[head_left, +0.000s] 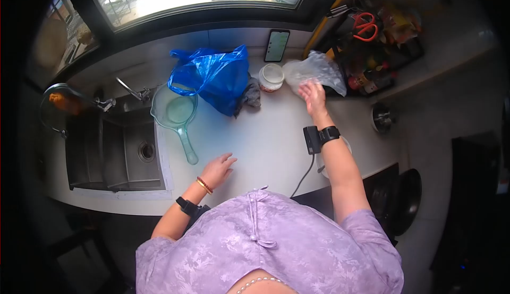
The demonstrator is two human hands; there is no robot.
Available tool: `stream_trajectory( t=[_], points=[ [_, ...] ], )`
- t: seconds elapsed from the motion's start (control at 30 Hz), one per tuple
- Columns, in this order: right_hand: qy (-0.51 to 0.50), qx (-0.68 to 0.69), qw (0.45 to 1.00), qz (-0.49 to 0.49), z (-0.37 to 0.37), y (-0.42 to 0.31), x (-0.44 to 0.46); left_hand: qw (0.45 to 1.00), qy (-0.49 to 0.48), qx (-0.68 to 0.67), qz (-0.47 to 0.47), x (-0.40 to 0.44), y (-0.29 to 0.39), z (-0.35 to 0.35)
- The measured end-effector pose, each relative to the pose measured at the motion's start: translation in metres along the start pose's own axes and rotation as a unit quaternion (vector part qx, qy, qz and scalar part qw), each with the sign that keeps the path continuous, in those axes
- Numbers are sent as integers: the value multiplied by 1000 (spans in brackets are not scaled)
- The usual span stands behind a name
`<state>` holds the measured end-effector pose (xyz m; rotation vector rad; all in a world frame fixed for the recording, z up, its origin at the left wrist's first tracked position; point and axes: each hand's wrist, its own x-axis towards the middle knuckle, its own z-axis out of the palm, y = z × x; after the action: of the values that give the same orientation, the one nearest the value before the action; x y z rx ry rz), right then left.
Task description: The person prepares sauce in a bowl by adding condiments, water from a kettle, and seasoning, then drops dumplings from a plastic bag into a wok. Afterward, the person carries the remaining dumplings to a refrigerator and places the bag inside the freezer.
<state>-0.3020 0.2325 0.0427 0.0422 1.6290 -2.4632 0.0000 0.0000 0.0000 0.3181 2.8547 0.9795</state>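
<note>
My right hand (313, 95) is stretched forward at the near edge of a clear plastic bag (317, 70). Its fingers are extended and overlap the bag; whether they press on it I cannot tell. What the bag contains is not clear. Just left of it stands a white-rimmed jar (271, 76). My left hand (218, 171) hovers low over the counter with its fingers apart and nothing in them. Nearest to it is the handle of a translucent green water ladle (188, 148). A blue plastic bag (215, 76) sits behind, with a crumpled dark grey thing (251, 95) beside it.
On the left is a steel double sink (117, 150) with a faucet (133, 91). A phone (277, 46) leans on the back wall. At the right, a dark rack holds bottles and red-handled scissors (365, 27). A pale plate rim shows under my right forearm, and a cable hangs from that wrist.
</note>
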Motion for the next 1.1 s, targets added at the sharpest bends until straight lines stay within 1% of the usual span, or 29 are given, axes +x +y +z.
stream_trajectory(
  t=[0.07,0.1,0.17,0.2,0.23,0.27,0.3,0.37,0.43,0.5,0.57,0.7,0.77,0.9,0.97,1.03,1.1],
  points=[
    [-6,-124,992,31,10,4,-21,998,24,-40,-37,-8,-1,-2],
    [-2,-115,993,40,-11,1,-30,998,13,-35,-43,-7,17,5],
    [-57,-164,981,91,-26,0,-45,996,59,-52,-47,-11,24,16],
    [-52,-172,979,97,-28,-3,-52,996,60,-51,-44,-10,30,17],
    [-50,-168,980,93,-31,-3,-56,994,49,-62,-80,-9,36,13],
    [-39,-201,975,87,-36,-4,-60,990,36,-73,-114,-9,41,12],
    [-25,-233,969,80,-41,-5,-64,991,34,-69,-107,-10,42,15],
    [-2,-223,973,55,-51,-14,-68,991,45,-19,-123,-12,38,20],
    [-5,-213,974,76,-61,-30,-74,992,51,-18,-112,-14,42,18],
    [20,-193,979,62,-69,-44,-77,993,57,-20,-105,-13,44,19],
    [22,-154,987,46,-76,-57,-80,994,70,-5,-87,-12,45,21],
    [42,-118,992,19,-87,-77,-81,996,43,19,-72,-9,51,26],
    [55,-114,992,13,-92,-88,-80,997,24,11,-70,-9,53,26],
    [68,-99,993,-23,-104,-107,-72,998,17,26,-61,-11,50,25],
    [82,-128,987,-56,-111,-115,-68,997,11,34,-72,-10,50,20],
    [76,-139,985,-64,-110,-131,-67,996,12,13,-87,-12,50,21],
    [46,-154,984,-74,-109,-137,-62,995,13,18,-96,-13,51,23]
  ],
)
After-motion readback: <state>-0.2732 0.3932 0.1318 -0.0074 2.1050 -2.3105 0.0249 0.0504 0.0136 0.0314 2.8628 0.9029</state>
